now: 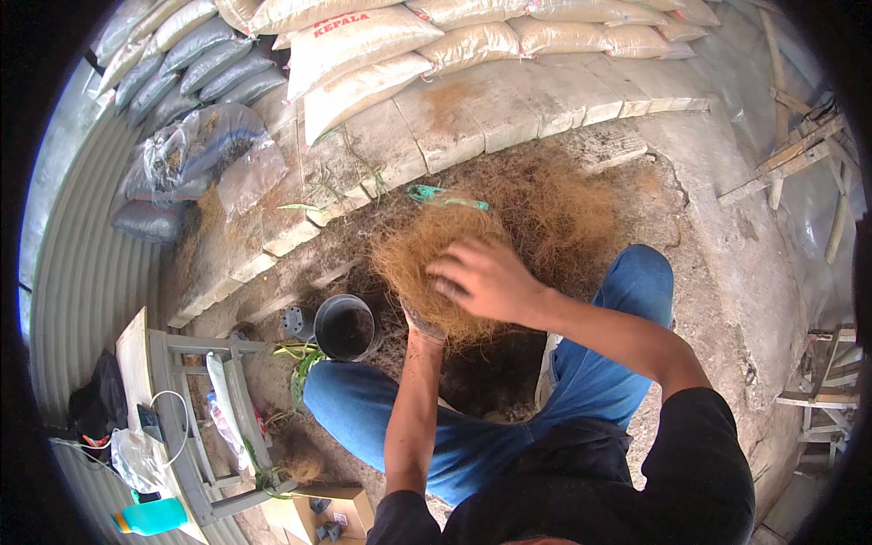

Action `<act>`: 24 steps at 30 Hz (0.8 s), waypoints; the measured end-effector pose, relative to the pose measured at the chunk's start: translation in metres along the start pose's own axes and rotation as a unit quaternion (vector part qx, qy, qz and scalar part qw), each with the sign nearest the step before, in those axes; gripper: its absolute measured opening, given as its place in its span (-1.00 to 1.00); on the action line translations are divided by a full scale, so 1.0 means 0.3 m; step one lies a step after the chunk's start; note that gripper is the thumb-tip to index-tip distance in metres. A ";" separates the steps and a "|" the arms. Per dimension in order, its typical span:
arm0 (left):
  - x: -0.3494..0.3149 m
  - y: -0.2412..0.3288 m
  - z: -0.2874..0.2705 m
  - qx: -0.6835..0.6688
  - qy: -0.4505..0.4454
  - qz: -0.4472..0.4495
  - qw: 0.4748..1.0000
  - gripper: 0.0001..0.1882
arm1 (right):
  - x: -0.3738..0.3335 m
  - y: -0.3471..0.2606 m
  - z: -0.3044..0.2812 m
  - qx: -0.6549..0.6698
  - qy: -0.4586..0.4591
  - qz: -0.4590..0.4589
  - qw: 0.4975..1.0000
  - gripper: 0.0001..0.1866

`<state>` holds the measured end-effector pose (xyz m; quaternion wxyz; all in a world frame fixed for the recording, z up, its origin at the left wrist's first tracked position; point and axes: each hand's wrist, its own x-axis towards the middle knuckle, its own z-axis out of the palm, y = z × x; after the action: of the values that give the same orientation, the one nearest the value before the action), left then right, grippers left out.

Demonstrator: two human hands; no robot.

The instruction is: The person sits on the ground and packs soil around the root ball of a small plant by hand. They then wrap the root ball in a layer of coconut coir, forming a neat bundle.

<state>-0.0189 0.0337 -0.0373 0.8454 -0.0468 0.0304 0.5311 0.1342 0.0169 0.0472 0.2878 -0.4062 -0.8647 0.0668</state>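
Note:
Above my lap a big loose clump of brown coconut fibre is held up. My left hand supports it from below, its fingers mostly hidden by the strands. Over the clump lies my right hand, fingers apart and touching the fibre. Dark soil shows between my legs, partly covered by the clump. More loose fibre is heaped on the ground just beyond. A green strip of plastic or netting lies at the far edge of the clump.
A black plant pot and a smaller pot stand left of my hands, near a green plant. Stacked sacks line the far side behind a concrete ledge. Lower left are a wooden bench and a cardboard box.

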 end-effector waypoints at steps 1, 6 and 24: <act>-0.001 0.003 0.000 -0.004 -0.001 -0.002 1.000 -0.45 | -0.005 -0.017 0.029 -0.029 0.038 -0.049 0.998 -0.63; 0.018 0.012 -0.033 0.014 -0.025 0.006 1.000 -0.46 | -0.008 -0.052 0.086 0.067 0.058 0.026 0.996 -0.62; -0.003 -0.011 0.001 0.131 -0.033 0.114 0.984 -0.48 | 0.032 -0.026 0.024 -0.060 -0.064 0.017 0.996 -0.53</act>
<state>-0.0162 0.0315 -0.0368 0.7789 0.0856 0.0768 0.6165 0.1203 0.0198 0.0482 0.2063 -0.4320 -0.8768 0.0453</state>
